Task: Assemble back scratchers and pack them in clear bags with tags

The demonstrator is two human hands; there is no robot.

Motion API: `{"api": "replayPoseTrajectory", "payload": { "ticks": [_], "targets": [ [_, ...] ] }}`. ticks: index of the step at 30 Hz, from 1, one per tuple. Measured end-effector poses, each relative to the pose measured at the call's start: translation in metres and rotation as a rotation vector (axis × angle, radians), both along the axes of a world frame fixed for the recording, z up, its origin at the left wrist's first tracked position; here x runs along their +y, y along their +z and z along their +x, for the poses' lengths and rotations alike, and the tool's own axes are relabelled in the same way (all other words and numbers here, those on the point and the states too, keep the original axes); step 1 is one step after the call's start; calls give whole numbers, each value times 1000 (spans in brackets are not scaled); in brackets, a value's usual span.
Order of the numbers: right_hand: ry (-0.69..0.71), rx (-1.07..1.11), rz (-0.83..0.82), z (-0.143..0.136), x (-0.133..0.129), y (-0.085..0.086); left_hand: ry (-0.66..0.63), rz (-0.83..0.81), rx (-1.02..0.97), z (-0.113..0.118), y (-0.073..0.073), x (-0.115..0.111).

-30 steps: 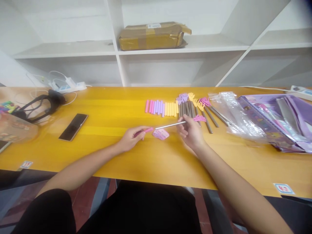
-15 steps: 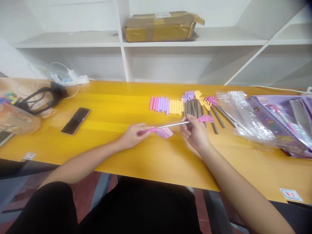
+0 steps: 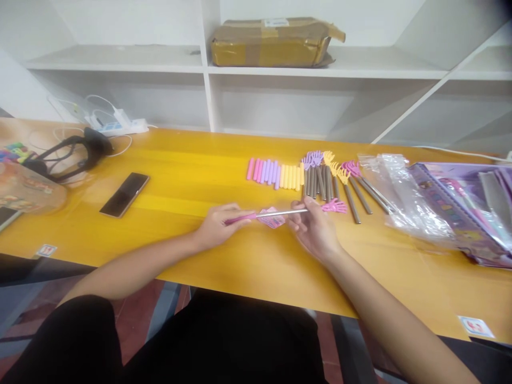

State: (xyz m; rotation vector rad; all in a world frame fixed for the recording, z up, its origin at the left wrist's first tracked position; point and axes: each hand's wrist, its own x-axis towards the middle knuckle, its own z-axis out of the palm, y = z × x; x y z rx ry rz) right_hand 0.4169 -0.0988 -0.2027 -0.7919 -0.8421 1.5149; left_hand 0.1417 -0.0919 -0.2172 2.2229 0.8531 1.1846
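Observation:
Between my two hands lies a back scratcher (image 3: 276,213) with a pink handle, a thin metal rod and a pink hand-shaped head. My left hand (image 3: 220,226) is closed round its pink handle. Fingers of my right hand (image 3: 314,226) pinch the rod close to the head, which sticks out to the right. Below the rod, a small pink printed card (image 3: 272,220) rests on the table, partly covered. Beyond my right hand are several metal rods (image 3: 318,181) with purple, yellow and pink hand-shaped heads. Short pink, purple and yellow tubes (image 3: 276,173) stand in a row to their left.
Clear plastic bags (image 3: 416,197) and a purple printed box (image 3: 456,208) lie at the right. A phone (image 3: 125,194), a black strap-like item (image 3: 80,157) and a plastic container (image 3: 30,189) are on the left. Behind the wooden table (image 3: 180,176), white shelves hold a taped carton (image 3: 276,45).
Both hands still hold the back scratcher, which is now nearer to level. My right hand has shifted slightly down and left. The whole view has moved a little.

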Motion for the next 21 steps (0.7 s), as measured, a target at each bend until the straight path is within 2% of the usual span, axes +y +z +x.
{"api": "replayPoseTrajectory", "payload": {
  "ticks": [8,17,21],
  "targets": [
    [-2,-162,50,13,7,12,33,10,-24,0,8,6],
    [-96,-53,83,53,16,35,58,-20,-37,-5,9,12],
    [-136,-209,133,63,26,31,12,20,-1,-5,8,12]
  ]
}}
